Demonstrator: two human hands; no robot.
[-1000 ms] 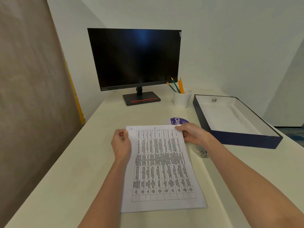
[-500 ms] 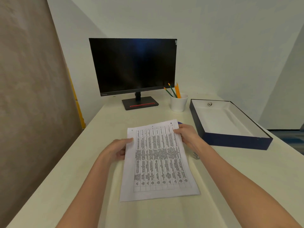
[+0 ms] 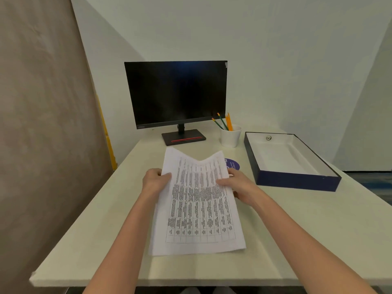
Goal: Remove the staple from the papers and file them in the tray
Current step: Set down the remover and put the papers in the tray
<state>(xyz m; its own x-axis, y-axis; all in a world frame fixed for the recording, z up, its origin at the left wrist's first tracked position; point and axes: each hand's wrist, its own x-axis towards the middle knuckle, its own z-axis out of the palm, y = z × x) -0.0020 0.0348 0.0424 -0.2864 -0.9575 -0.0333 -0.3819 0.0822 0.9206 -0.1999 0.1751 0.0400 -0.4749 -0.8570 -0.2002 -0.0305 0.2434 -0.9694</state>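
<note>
Standing beyond the papers (image 3: 197, 200) are a monitor (image 3: 176, 94), pencil cup (image 3: 230, 136) and empty tray (image 3: 331, 179); left hand (image 3: 156, 181) and right hand (image 3: 238, 184) pinch the papers' side edges, bowing them upward.

— Where does the view sit?
— On the person's head, above the near edge of the desk (image 3: 318, 240), looking forward and down.
— How near?
— Close: both forearms enter from the bottom edge. The wide lens still reaches the monitor (image 3: 176, 92) and the wall behind it.
— A second view?
— Only this one.
</note>
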